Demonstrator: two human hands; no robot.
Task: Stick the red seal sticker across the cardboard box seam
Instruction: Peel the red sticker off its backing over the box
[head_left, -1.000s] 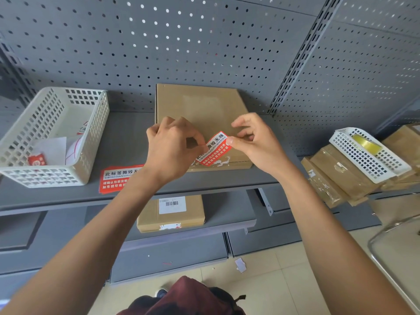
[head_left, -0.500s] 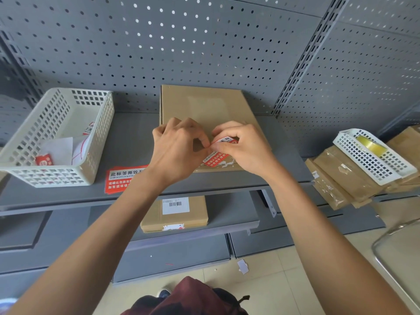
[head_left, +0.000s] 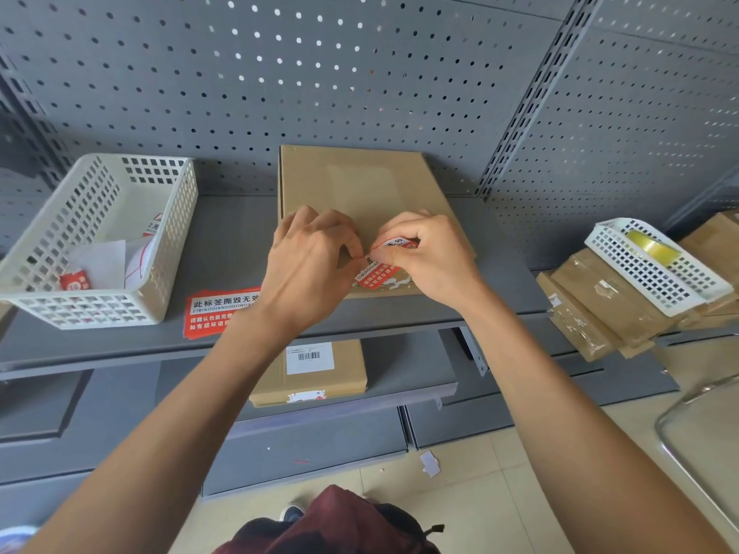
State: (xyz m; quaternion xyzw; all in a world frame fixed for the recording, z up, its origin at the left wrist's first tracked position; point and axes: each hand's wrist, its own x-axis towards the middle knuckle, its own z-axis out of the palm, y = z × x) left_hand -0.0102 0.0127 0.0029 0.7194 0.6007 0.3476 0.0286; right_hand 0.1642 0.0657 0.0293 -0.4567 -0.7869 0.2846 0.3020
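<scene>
Head view, red seal sticker pinched between fingers (both hands)

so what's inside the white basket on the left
The white basket holds white backing paper, a small crumpled red sticker and a red-printed sheet. Its near wall hides whatever lies lower.

- White lattice basket at nine o'clock on the grey shelf, holding paper scraps.
- Stack of red label sheets just right of it, near the shelf's front edge.
- Barcoded box at six o'clock, on the lower shelf.
- Second white basket at three o'clock, atop brown packages.
</scene>
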